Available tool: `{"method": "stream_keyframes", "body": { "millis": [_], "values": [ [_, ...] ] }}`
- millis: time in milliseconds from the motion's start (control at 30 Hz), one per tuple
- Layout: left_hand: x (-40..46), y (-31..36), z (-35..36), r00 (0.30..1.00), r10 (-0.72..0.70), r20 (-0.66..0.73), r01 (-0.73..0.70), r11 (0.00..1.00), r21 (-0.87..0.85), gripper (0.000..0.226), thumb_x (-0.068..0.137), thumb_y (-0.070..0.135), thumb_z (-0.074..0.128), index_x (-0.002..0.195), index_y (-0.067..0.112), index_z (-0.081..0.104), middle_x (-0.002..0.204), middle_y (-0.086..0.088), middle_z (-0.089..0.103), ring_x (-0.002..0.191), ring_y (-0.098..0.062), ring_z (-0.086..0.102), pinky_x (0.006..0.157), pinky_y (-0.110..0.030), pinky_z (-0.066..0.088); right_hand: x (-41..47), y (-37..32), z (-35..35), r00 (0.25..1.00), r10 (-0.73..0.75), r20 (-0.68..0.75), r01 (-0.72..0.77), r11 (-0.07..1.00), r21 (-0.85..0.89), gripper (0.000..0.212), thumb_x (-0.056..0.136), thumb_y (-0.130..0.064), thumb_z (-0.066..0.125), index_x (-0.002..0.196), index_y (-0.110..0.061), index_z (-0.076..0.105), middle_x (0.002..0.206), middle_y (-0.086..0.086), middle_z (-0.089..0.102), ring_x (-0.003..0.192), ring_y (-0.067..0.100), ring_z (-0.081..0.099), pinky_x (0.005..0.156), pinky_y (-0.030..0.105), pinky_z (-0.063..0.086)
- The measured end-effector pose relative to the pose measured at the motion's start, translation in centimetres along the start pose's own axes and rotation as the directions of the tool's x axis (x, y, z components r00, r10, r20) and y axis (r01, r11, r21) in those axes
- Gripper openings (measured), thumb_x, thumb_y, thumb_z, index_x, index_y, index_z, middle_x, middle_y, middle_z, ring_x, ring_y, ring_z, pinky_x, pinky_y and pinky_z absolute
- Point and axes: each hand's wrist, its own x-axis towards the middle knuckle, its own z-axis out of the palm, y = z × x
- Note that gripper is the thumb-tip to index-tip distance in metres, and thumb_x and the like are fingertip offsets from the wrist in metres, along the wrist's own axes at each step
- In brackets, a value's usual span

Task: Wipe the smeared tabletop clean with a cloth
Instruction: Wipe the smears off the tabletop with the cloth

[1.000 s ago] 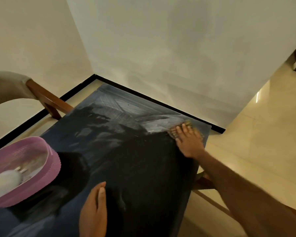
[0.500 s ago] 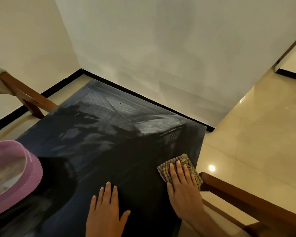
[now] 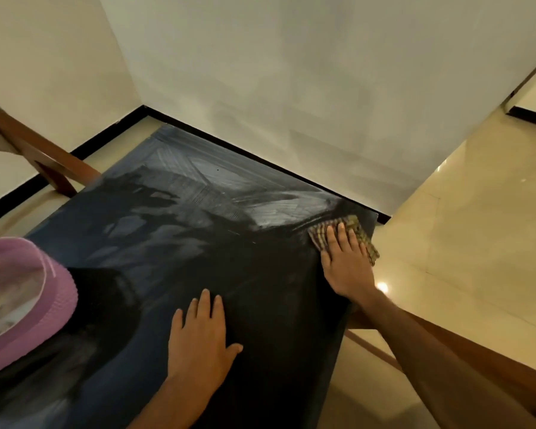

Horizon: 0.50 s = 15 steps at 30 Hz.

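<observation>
I have the right hand [image 3: 347,267] flat on the checked cloth [image 3: 353,235], fingers [image 3: 342,235] straight and a little spread, pressing it onto the dark surface [image 3: 260,305] at its far right corner. Left hand [image 3: 200,339] lies flat nearer me, fingers straight and close together, bracing.

Doing it well: keep the palm weight even, drag in overlapping strokes toward the white smears [image 3: 229,187] just left of and beyond the right fingers.

Edges: the cloth's right side seems to hang past the surface edge, hard to tell for sure. Right of the fingers is open floor [image 3: 461,227]; beyond them the wall [image 3: 291,88] is near. Free run is leftward, until the purple basket [image 3: 28,305], well left of the left hand. Wooden chair [image 3: 44,156] stands beyond the far left edge.
</observation>
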Motion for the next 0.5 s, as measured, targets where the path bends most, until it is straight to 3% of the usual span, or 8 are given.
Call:
{"method": "stream_keyframes", "body": {
  "millis": [133,233,300,400,500],
  "values": [
    [2.1,-0.6,-1.1,1.000,0.001,0.013,-0.002,0.999,0.039,0.105,0.079,0.068,0.059,0.155,0.020,0.005,0.163,-0.009,0.003,0.149,-0.026,0.014,0.119,-0.050,0.014,-12.1,-2.8,3.3,0.991,-0.121,0.058,0.123,0.991,-0.042,0.061,0.100,-0.053,0.009,0.155,-0.034,-0.012,0.162,-0.007,-0.017,0.152,0.019,-0.012,0.122,0.041,-0.007],
    [3.5,-1.1,-1.6,0.998,-0.011,0.062,0.007,0.998,0.063,0.114,0.073,0.072,0.063,0.155,0.020,0.003,0.163,-0.009,0.002,0.149,-0.028,0.015,0.118,-0.053,0.013,-15.2,-3.4,4.1,0.980,-0.133,0.150,0.138,0.990,-0.018,0.061,0.094,-0.059,-0.002,0.148,-0.042,-0.024,0.158,-0.012,-0.027,0.148,0.015,-0.023,0.117,0.037,-0.016],
    [4.3,-1.3,-1.9,0.997,-0.014,0.079,0.008,0.997,0.077,0.117,0.070,0.074,0.064,0.155,0.020,0.003,0.163,-0.010,0.004,0.148,-0.029,0.017,0.117,-0.056,0.014,-12.4,-2.7,3.3,0.985,-0.142,0.095,0.149,0.986,-0.079,0.063,0.094,-0.058,-0.006,0.152,-0.038,-0.019,0.162,-0.009,-0.020,0.150,0.017,-0.018,0.121,0.040,-0.012],
    [5.3,-1.7,-2.7,0.996,-0.025,0.089,0.016,0.994,0.104,0.118,0.069,0.074,0.065,0.155,0.019,0.004,0.163,-0.010,0.005,0.148,-0.030,0.018,0.117,-0.057,0.016,-2.4,-1.7,0.2,0.996,-0.084,-0.009,0.083,0.994,-0.071,0.062,0.103,-0.050,0.011,0.159,-0.027,-0.001,0.166,0.002,-0.006,0.153,0.023,-0.006,0.124,0.045,-0.002],
    [6.4,-1.8,-3.6,0.994,-0.035,0.105,0.023,0.993,0.120,0.118,0.069,0.073,0.065,0.155,0.018,0.006,0.163,-0.011,0.007,0.147,-0.030,0.020,0.116,-0.058,0.017,7.6,-2.7,-2.7,0.999,0.031,0.035,-0.031,0.999,-0.023,0.061,0.105,-0.043,0.021,0.159,-0.019,0.003,0.166,0.010,-0.006,0.153,0.031,-0.004,0.124,0.048,0.002]
  ]
}}
